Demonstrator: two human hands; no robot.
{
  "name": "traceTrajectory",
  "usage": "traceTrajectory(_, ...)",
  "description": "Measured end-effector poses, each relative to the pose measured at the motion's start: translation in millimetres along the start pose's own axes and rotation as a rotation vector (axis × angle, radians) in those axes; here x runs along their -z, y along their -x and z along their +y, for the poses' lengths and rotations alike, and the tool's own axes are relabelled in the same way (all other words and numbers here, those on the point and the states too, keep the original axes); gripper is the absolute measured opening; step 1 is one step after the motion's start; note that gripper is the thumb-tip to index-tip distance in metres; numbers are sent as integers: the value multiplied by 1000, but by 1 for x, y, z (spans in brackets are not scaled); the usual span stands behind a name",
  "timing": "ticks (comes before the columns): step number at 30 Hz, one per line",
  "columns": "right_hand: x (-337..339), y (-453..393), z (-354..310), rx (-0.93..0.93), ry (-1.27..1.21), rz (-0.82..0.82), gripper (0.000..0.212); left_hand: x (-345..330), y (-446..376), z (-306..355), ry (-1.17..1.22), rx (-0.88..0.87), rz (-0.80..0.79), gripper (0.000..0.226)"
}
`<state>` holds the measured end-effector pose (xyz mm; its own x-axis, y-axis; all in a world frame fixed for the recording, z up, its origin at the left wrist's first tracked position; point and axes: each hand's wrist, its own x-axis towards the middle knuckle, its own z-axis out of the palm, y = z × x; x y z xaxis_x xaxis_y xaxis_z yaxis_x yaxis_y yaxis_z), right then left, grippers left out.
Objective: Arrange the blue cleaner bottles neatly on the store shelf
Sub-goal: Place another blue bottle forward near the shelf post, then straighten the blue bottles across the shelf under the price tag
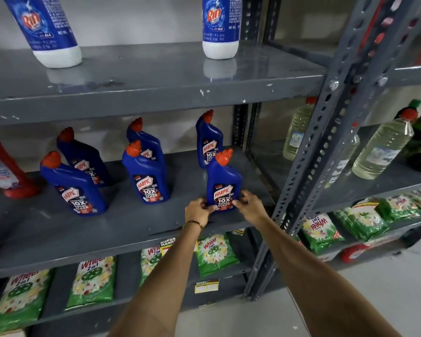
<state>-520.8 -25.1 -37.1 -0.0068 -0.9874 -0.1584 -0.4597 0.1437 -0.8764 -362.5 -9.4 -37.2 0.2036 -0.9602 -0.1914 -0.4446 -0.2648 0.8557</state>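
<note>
Now my left hand (pixel 199 210) and my right hand (pixel 249 205) close their fingers on the two lower sides of the front right blue bottle (pixel 224 182), which stands upright on the middle shelf (pixel 131 229), near its front edge and right end. I think the risk is here: the bottle is tall with a narrow base, so a strong push at the bottom could tip it, maybe against the bottle behind it (pixel 209 139). The label says "HARPIC", "POWER PLUS", "10X TOTAL CLEAN". The white bottles above (pixel 220 27) say "Rin".
</note>
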Motion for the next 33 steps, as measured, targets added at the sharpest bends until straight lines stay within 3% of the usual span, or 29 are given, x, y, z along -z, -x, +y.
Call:
traceTrajectory(28, 7, 20, 10, -4, 13, -12, 54, -13, 33, -1, 53, 50, 12, 45)
traceTrajectory(33, -2, 30, 16, -54, -56, 82, 66, -3, 40, -7, 38, 57, 13, 62)
